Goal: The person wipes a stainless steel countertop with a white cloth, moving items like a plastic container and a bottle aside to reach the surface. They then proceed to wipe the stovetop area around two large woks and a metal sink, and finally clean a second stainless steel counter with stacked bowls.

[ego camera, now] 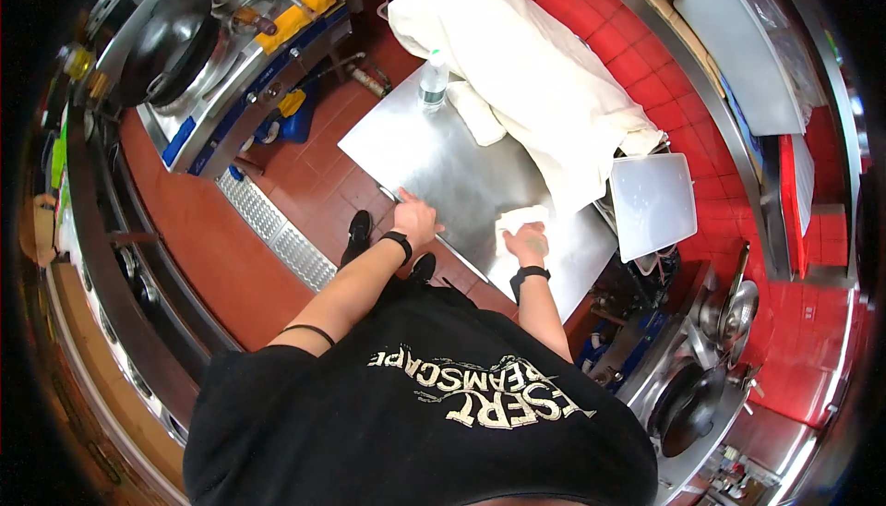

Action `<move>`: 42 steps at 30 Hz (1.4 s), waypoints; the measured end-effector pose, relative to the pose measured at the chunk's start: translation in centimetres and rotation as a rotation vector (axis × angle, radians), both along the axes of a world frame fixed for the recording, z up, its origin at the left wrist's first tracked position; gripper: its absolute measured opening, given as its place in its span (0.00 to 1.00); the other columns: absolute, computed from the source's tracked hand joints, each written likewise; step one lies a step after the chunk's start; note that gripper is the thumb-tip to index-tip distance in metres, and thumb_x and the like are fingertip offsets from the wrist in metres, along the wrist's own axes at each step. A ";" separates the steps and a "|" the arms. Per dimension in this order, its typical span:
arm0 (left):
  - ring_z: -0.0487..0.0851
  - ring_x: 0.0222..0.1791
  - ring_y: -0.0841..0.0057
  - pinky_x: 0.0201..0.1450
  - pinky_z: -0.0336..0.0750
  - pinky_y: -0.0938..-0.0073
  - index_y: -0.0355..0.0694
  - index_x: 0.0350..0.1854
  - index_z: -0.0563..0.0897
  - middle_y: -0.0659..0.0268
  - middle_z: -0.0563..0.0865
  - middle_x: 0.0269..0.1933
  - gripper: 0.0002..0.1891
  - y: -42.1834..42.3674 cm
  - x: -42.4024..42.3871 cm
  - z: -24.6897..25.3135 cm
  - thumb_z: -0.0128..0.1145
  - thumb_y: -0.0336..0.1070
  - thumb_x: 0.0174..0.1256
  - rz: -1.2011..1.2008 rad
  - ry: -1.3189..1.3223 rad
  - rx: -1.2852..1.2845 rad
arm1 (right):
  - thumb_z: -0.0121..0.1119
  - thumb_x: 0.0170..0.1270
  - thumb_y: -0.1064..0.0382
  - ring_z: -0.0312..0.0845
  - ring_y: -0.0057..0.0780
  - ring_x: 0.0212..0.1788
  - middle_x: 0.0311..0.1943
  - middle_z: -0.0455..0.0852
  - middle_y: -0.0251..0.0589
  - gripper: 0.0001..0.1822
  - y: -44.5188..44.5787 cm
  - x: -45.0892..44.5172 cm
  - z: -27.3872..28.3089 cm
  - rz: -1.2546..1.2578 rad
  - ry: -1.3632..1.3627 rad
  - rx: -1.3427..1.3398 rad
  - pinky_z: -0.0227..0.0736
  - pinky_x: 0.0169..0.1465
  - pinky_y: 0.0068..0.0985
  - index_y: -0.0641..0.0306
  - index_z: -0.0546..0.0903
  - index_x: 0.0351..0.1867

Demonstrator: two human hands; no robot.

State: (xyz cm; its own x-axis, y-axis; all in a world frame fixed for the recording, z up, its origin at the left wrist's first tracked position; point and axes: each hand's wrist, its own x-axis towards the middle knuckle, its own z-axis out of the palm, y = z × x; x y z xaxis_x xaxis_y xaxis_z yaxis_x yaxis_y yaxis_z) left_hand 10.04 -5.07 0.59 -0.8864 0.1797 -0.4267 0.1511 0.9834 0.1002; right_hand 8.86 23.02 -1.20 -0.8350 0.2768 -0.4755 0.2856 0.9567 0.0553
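My right hand (529, 241) presses a folded white cloth (520, 218) onto a stainless steel table (460, 191). Its fingers lie over the cloth's near part. At the table's near edge rests my left hand (415, 221), fingers spread, with nothing in it. A clear plastic bottle (433, 82) with a green cap stands towards the far left of the tabletop. Beside the bottle lies a rolled cream cloth (476, 112). A large cream cloth (526, 63) is draped over something along the table's back; what it covers is hidden.
A white plastic lid or tray (653, 205) sits at the table's right end. Wok stations with a black wok (169, 49) at left and another wok (689, 409) at lower right flank the table. A metal drain grate (277, 229) crosses the floor. Shelving holds a translucent bin (740, 49).
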 end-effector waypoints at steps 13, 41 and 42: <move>0.91 0.53 0.56 0.54 0.84 0.50 0.45 0.47 0.93 0.55 0.93 0.50 0.24 0.5 -4.6 0.2 0.61 0.62 0.71 -0.443 -0.093 -0.069 | 0.67 0.60 0.36 0.87 0.50 0.51 0.65 0.77 0.59 0.57 -8.3 5.9 0.5 -0.149 0.203 -0.006 0.84 0.49 0.47 0.83 0.60 0.76; 0.86 0.60 0.50 0.63 0.79 0.53 0.38 0.54 0.90 0.44 0.89 0.56 0.29 5.3 -2.2 -1.4 0.58 0.61 0.68 -1.008 -0.420 -0.015 | 0.75 0.49 0.37 0.90 0.50 0.52 0.48 0.92 0.58 0.38 -16.4 22.2 0.1 -1.478 0.448 -0.857 0.82 0.55 0.39 0.70 0.90 0.51; 0.86 0.60 0.48 0.62 0.79 0.51 0.37 0.53 0.90 0.42 0.89 0.55 0.30 6.7 -0.6 -2.0 0.57 0.61 0.69 -1.030 -0.483 0.122 | 0.75 0.49 0.36 0.90 0.49 0.51 0.48 0.92 0.57 0.38 -15.6 23.1 -0.2 -1.474 0.470 -0.828 0.82 0.54 0.39 0.70 0.90 0.50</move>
State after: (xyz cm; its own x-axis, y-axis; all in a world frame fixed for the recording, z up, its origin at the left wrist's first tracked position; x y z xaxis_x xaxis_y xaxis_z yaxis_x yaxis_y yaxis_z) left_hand 9.48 1.63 -1.45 -0.0421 0.7894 -0.6124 0.7993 0.3944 0.4533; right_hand 31.99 7.38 -1.45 -0.2280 0.6930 -0.6839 0.7104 -0.3620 -0.6036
